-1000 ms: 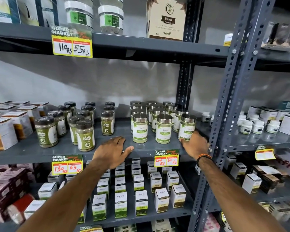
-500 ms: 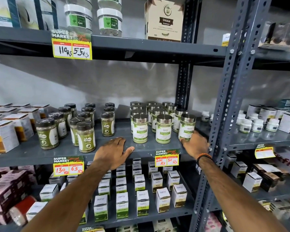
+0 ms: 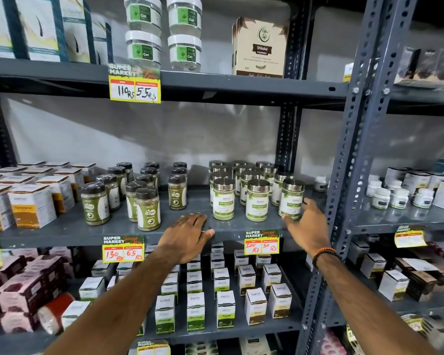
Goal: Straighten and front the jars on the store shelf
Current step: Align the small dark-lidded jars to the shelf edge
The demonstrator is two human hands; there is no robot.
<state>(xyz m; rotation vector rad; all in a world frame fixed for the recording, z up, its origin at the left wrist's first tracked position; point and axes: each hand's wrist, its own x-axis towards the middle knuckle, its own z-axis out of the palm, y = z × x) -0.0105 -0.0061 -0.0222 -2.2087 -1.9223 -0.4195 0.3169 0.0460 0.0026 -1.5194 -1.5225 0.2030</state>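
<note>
Right hand (image 3: 308, 221) now cups upright jar (image 3: 290, 199).

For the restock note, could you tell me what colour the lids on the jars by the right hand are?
Shiny silver metal lids, clearest in the head view.

The shelf (image 3: 62, 233) is dark grey, and its price tags (image 3: 262, 242) are yellow with white panels, red handwriting and a dark green header. The front jars (image 3: 257, 201) have shiny silver lids and white-and-green labels over pale green powder, while the jars to their left (image 3: 148, 209) carry black lids (olive-green labels with white patches). An orange-and-black bead bracelet (image 3: 323, 253) rings the right wrist.
</note>
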